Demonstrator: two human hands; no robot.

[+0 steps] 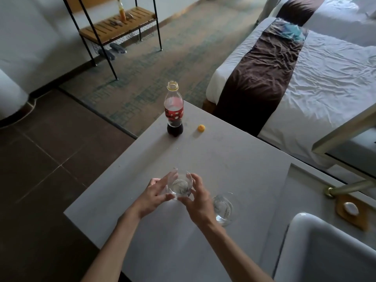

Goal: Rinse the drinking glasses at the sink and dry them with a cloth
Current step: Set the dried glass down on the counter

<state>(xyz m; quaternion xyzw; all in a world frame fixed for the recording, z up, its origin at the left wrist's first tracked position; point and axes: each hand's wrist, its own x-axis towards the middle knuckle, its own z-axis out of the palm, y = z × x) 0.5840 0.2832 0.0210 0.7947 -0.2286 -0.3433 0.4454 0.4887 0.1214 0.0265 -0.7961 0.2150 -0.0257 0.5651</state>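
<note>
A clear drinking glass (180, 185) stands on the grey counter (213, 155). My left hand (151, 197) cups its left side and my right hand (196, 202) cups its right side, fingers curled around the wall. A second clear glass (223, 208) stands on the counter just right of my right hand, untouched. The white sink basin (325, 251) is at the lower right. No cloth is visible.
An uncapped cola bottle (174, 110) stands near the counter's far edge, its yellow cap (201, 128) lying beside it. A soap dish (351, 209) and a brass tap (345, 188) sit behind the basin. A bed lies beyond the counter; a wooden rack stands far left.
</note>
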